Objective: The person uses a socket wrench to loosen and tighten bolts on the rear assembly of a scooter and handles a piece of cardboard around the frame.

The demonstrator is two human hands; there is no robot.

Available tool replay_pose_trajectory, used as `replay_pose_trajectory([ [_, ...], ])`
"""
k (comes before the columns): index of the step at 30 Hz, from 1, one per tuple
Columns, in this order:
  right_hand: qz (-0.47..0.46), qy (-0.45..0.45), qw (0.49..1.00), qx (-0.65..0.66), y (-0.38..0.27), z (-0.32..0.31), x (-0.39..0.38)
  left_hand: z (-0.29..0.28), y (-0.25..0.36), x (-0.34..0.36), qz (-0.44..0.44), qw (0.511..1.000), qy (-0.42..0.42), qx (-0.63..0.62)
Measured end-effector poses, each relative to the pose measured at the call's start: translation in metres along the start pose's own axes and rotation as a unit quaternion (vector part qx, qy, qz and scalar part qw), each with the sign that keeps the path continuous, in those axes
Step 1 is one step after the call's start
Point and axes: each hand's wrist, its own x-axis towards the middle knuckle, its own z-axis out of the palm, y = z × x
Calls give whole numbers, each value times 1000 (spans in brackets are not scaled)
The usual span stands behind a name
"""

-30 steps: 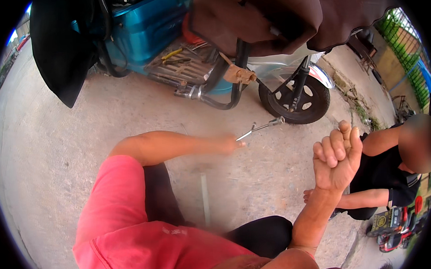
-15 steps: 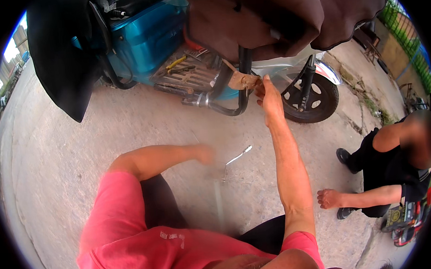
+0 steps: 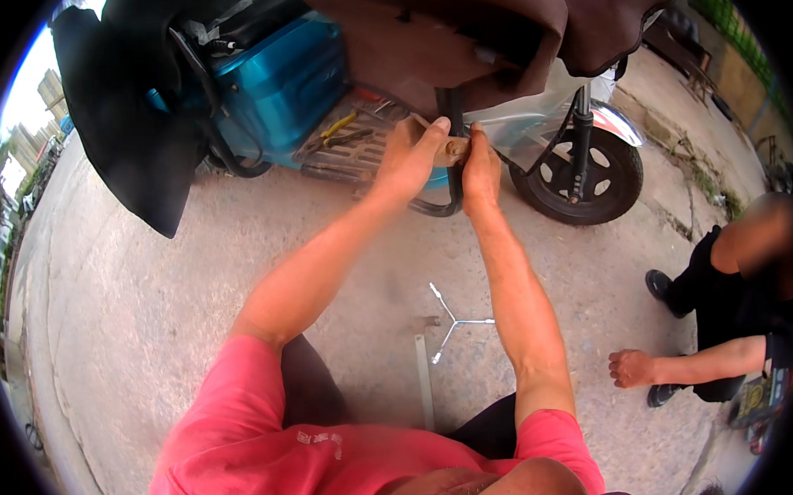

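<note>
My left hand (image 3: 410, 163) and my right hand (image 3: 480, 175) are at the black tube guard (image 3: 456, 185) on the side of a scooter. Between them shows a small, worn brown plate-like piece (image 3: 452, 151) against the tube. Both hands are closed on this piece from either side, thumbs up; most of the other fingertips are hidden. On the concrete below lies a silver three-way socket wrench (image 3: 455, 322). Beside it is a hammer-like tool with a pale handle (image 3: 424, 379).
Yellow-handled pliers (image 3: 340, 125) lie on the scooter's slatted footboard (image 3: 322, 166), beside the blue body (image 3: 281, 76). A brown cover (image 3: 458, 32) hangs over the front, above the front wheel (image 3: 579, 178). Another person (image 3: 723, 322) crouches at right, one fist (image 3: 632, 368) forward.
My left hand has risen from above the ground to the brown piece, joining my right. The three-way wrench, blurred and tilted before, now lies flat on the concrete.
</note>
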Motion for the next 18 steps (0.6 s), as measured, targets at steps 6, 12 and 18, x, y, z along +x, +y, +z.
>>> replay_pose_trajectory([
  [6,-44,5,998,-43,-1,0,2,5,-11,11,18,999,-3,-32],
  [12,-156,89,974,-141,8,3,15,11,-57,28,41,995,17,-88],
  [18,-193,93,964,-160,-4,5,8,13,-58,16,65,991,6,-116],
])
